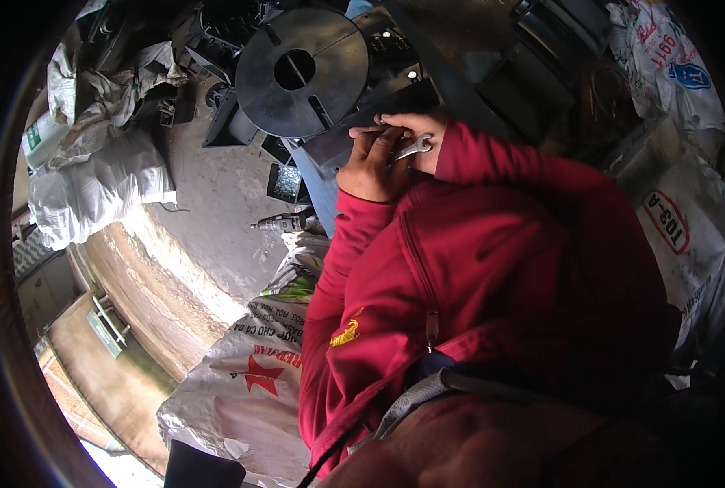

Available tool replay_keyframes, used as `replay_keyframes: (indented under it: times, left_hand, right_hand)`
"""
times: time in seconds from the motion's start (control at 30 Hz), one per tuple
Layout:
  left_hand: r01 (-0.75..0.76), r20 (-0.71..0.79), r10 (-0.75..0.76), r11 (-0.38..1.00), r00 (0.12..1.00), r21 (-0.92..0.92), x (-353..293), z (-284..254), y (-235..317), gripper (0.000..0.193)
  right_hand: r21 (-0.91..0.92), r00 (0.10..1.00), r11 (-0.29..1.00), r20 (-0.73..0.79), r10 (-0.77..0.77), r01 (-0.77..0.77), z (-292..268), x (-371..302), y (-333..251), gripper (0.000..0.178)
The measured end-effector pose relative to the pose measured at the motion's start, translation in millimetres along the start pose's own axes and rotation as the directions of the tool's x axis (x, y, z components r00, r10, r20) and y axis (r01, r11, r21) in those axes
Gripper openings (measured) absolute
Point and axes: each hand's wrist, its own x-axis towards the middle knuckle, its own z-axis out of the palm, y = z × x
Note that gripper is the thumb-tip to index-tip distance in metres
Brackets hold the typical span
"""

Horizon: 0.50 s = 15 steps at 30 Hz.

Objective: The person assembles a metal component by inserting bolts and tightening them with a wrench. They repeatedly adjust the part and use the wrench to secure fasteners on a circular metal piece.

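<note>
My left hand (366, 171) is closed around a silver open-end wrench (412, 149), whose jaw sticks out toward my right wrist. Just beyond it, my right hand (424, 124) has its fingers bent and pinched together close to the left fingers. What the right fingertips hold is too small to tell. Both hands are over a dark flat part (330, 150), partly covered by them. A large black round disc (334, 57) with a centre hole and slots lies just past my hands. Red sleeves cover both my forearms.
A small black tray of shiny metal pieces (284, 184) and a power drill (280, 223) are on the floor to the left. Black plastic parts (231, 122) crowd around the disc. White sacks (102, 183) stand far left, and a printed sack (240, 366) is beside me.
</note>
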Motion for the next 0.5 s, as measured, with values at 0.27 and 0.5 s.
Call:
replay_keyframes:
  times: [0.27,0.5]
  left_hand:
    - [0.048,-0.038,-0.057,0.978,0.998,-0.205,-7,-7,-11,0.03]
    - [-0.011,-0.29,-0.194,0.814,0.937,-0.58,-4,-15,-58,0.039]
  right_hand:
    - [0.046,0.999,0.998,0.004,-0.033,0.033,-11,9,7,0.014]
    - [-0.251,0.962,0.967,-0.247,-0.113,0.049,-10,14,0,0.025]
